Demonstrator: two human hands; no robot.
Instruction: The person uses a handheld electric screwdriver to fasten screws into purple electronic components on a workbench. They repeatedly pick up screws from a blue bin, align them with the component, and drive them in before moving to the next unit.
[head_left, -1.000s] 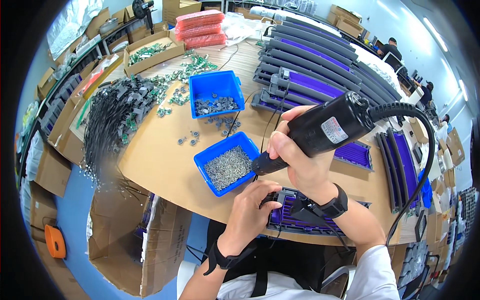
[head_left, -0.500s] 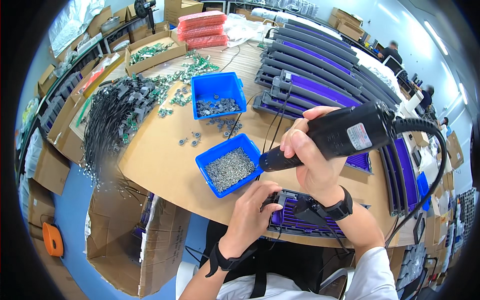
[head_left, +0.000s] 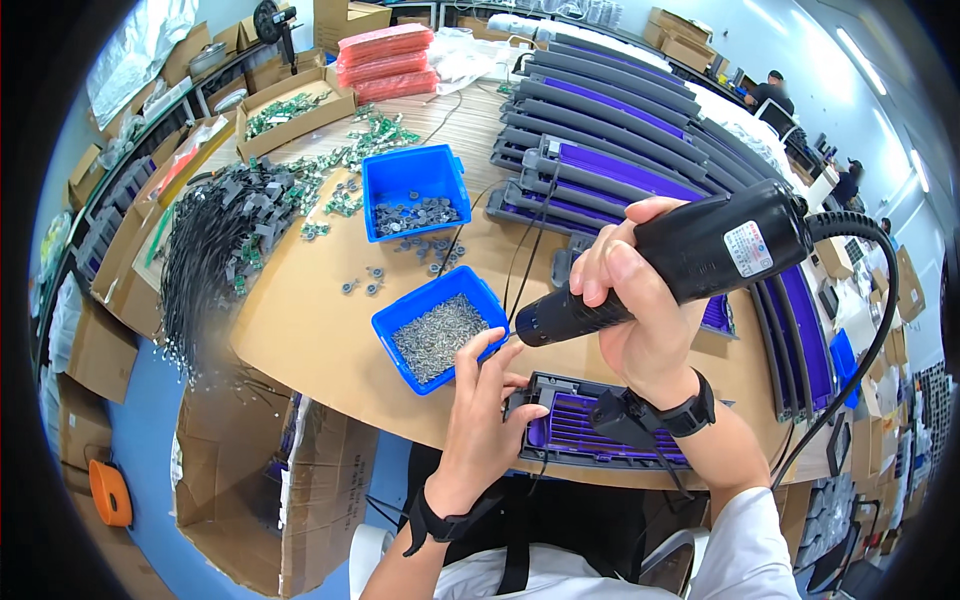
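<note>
A black electric screwdriver (head_left: 715, 245) with a thick cable is gripped in my right hand (head_left: 648, 318), its nose pointing left. My left hand (head_left: 472, 425) has its fingers stretched out and thumb apart, with fingertips close to the screwdriver's nose and the near right corner of a blue bin (head_left: 487, 288) of small screws (head_left: 437, 338). I cannot make out whether a screw sits at the driver's tip. Below both hands, a purple and dark grey slatted housing (head_left: 575, 425) lies at the table's near edge, partly covered by my right wrist and its strap.
A second blue bin (head_left: 377, 190) holds grey round parts, with several loose beside it. Long grey and purple housings (head_left: 610, 115) are stacked at the back right. Black cables (head_left: 205, 260) and green circuit boards (head_left: 375, 140) cover the left side. An open carton (head_left: 335, 500) stands below the table.
My left hand has moved off the housing up toward the screw bin and the driver's nose, and its fingers have straightened. The screwdriver stays in my right hand. The view has shifted slightly.
</note>
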